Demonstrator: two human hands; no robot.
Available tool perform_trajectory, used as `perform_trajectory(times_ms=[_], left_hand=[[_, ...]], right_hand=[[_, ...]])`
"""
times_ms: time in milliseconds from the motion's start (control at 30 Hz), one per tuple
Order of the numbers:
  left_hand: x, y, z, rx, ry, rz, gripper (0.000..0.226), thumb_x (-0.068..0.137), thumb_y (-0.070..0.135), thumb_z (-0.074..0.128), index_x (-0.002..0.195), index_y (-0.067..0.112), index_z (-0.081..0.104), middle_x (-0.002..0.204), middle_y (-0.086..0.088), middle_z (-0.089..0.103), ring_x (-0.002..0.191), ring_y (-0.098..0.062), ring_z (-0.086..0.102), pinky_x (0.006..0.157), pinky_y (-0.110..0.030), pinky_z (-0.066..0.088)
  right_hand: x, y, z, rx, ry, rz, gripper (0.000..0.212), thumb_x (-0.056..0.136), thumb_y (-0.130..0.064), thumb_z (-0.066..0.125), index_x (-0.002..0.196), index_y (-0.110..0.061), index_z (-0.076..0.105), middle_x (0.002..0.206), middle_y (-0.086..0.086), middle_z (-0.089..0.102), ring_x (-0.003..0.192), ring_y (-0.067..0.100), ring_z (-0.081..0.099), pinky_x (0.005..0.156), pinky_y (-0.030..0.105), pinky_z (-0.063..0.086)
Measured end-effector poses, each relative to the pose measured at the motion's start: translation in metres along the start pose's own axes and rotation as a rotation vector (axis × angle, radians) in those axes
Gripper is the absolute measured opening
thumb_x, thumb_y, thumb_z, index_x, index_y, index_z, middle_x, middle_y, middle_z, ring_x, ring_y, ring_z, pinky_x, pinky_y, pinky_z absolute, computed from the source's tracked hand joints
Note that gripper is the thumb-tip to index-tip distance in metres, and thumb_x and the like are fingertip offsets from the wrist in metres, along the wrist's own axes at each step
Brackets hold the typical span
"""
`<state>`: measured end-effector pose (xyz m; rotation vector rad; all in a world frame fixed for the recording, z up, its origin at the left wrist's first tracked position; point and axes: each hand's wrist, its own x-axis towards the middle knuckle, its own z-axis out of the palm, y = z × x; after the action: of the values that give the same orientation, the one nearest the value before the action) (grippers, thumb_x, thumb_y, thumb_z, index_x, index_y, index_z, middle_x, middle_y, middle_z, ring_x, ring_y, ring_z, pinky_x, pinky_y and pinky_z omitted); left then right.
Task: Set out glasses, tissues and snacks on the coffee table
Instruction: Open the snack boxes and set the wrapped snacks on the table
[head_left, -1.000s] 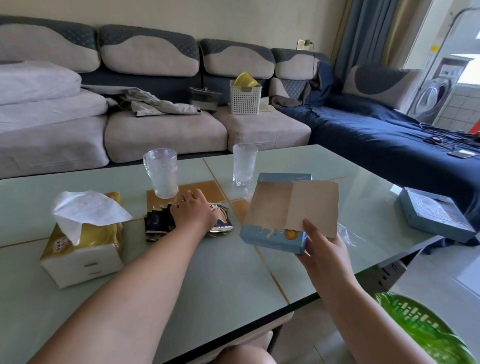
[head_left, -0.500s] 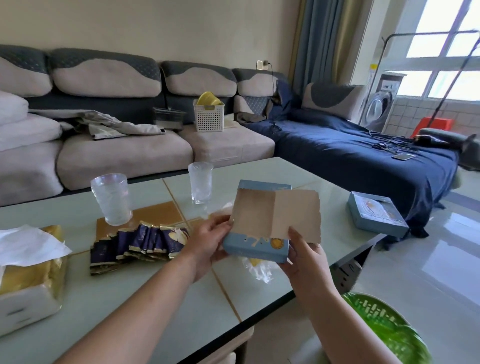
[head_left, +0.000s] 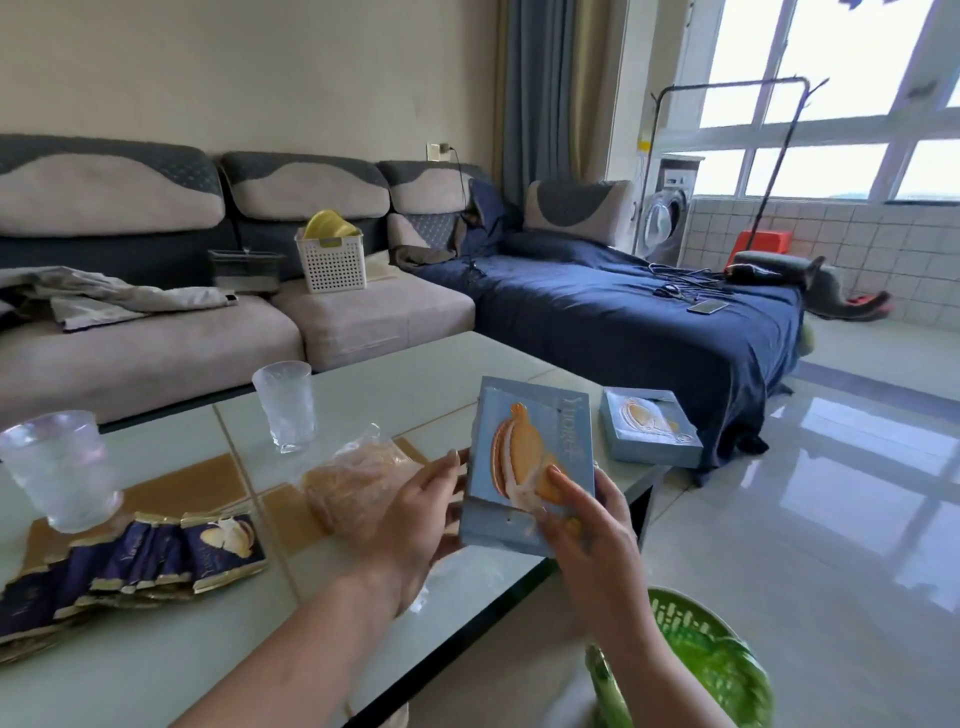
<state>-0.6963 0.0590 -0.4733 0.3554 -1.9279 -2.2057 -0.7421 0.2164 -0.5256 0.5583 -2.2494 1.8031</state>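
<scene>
Blue snack box (head_left: 530, 462) held upright over near edge of coffee table (head_left: 395, 384), printed face toward camera. Right hand (head_left: 587, 525) clamped on lower right corner, fingers (head_left: 558, 480) across front face. Left hand (head_left: 415, 514) against left edge, fingers spread, grip uncertain. Clear wrapper (head_left: 358, 480) on table behind left hand. Foil snack packets (head_left: 135, 566) fanned at left; two glasses (head_left: 285, 405) beyond. Second blue box (head_left: 649, 426) flat at far right corner.

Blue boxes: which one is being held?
The upright blue box with the biscuit picture, between both hands; the other box lies flat near the table's corner.
</scene>
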Motion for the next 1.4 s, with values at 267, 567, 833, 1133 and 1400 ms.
perform_trajectory(times_ms=[267,567,833,1133,1400], left_hand=[[0.012,-0.017,0.039,0.058,0.022,0.090,0.026,0.096,0.026,0.048,0.110,0.040,0.065,0.107,0.008,0.071,0.099,-0.016,0.067,0.085,-0.040,0.056],[0.045,-0.031,0.084,0.135,0.033,-0.007,0.024,0.097,0.018,0.046,0.099,0.025,0.069,0.099,-0.008,0.071,0.094,-0.026,0.066,0.084,-0.048,0.054],[0.113,-0.007,0.128,0.270,-0.158,0.135,0.038,0.100,0.022,0.039,0.134,0.039,0.039,0.120,0.005,0.058,0.103,-0.013,0.060,0.073,-0.026,0.058],[0.208,-0.014,0.188,0.388,-0.137,0.229,0.043,0.099,0.018,0.041,0.142,0.020,0.039,0.131,0.009,0.051,0.112,-0.007,0.049,0.090,-0.018,0.035],[0.219,-0.044,0.193,0.431,-0.099,0.140,0.033,0.097,0.016,0.044,0.128,0.015,0.055,0.107,0.009,0.058,0.097,-0.009,0.052,0.082,-0.021,0.038]], right_hand=[[0.008,0.025,-0.027,-0.046,0.088,-0.051,0.045,0.080,-0.017,0.071,0.115,-0.043,0.060,0.144,-0.004,0.035,0.127,0.012,0.042,0.097,0.032,0.050],[0.025,0.051,-0.057,-0.052,0.169,0.054,0.038,0.082,-0.020,0.069,0.118,-0.030,0.062,0.141,-0.008,0.041,0.119,0.009,0.051,0.097,0.033,0.049],[0.116,0.057,-0.105,-0.104,0.195,0.006,0.036,0.084,-0.018,0.067,0.119,-0.014,0.063,0.132,-0.003,0.044,0.118,0.016,0.050,0.100,0.035,0.047],[0.216,0.108,-0.146,-0.174,0.239,0.119,0.021,0.086,-0.031,0.058,0.106,-0.030,0.067,0.116,0.001,0.058,0.106,0.019,0.058,0.092,0.045,0.050],[0.212,0.136,-0.145,-0.259,0.122,0.305,0.034,0.090,-0.031,0.055,0.122,-0.022,0.062,0.127,0.005,0.056,0.109,0.018,0.055,0.094,0.032,0.046]])
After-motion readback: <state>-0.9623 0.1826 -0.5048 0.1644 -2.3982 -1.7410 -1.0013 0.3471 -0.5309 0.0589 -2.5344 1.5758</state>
